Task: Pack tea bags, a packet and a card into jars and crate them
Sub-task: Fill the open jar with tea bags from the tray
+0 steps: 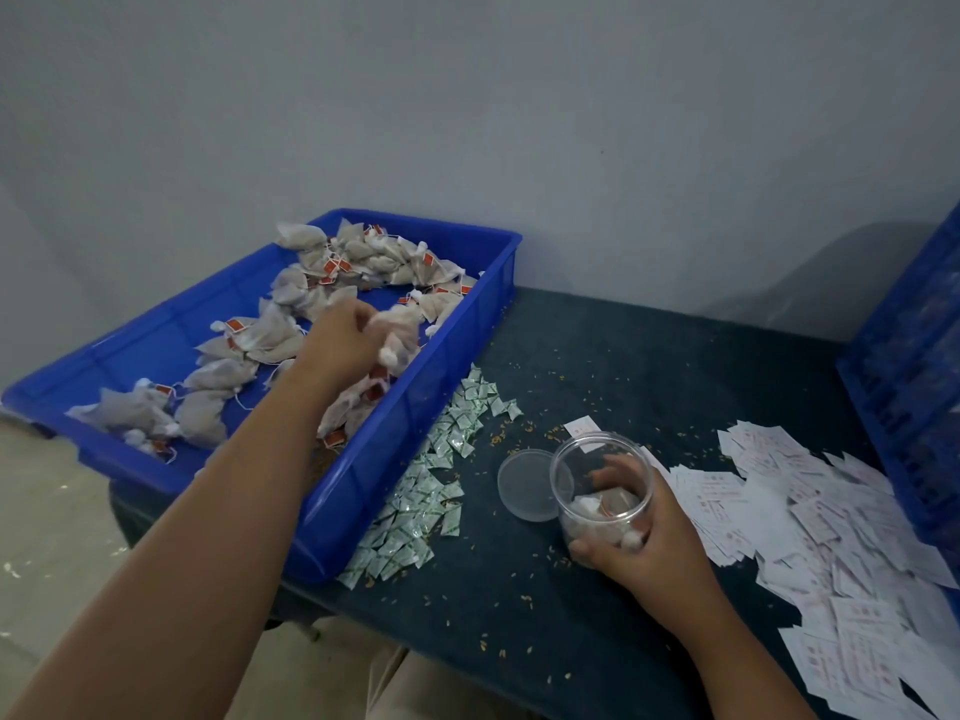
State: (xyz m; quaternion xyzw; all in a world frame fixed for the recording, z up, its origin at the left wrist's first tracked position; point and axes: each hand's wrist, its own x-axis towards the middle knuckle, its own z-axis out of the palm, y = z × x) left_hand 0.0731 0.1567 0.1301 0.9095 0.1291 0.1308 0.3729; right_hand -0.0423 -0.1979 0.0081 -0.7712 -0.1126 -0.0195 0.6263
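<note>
Probably a packing workshop: blue tray [387, 449], heaped cards [779, 493]

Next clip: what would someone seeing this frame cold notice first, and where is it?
The blue tray at left, strewn with tea bags, draws the eye first, with the left hand gripping a bunch of them over it. Next comes the clear jar held by the right hand at the dark table, a few bags inside and its lid lying beside it. White cards heap at right, and green-and-white packets lie along the tray's right wall.
</note>
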